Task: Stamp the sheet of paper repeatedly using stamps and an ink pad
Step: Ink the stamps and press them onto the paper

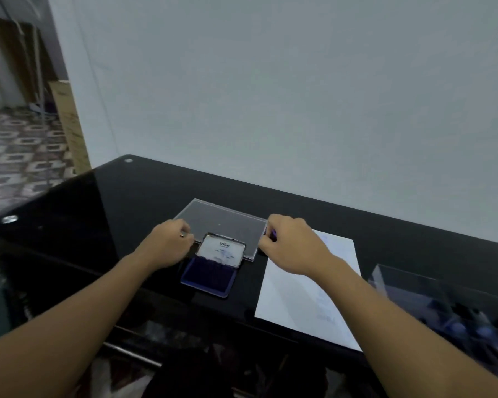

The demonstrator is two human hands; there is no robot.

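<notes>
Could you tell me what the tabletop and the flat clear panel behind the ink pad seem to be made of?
The tabletop looks like black glass, glossy with mirror-like reflections. The clear panel is probably acrylic, see-through with bright edges; glass is possible.

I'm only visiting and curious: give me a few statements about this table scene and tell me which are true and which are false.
1. The ink pad is open, with its lid raised. True.
2. The sheet of paper lies to the left of the ink pad. False: it lies to its right.
3. The right hand holds a purple stamp in its curled fingers. True.
4. The table is white. False: it is black and glossy.
5. The left hand rests on the paper. False: it is on the other side of the ink pad, away from the paper.
</notes>
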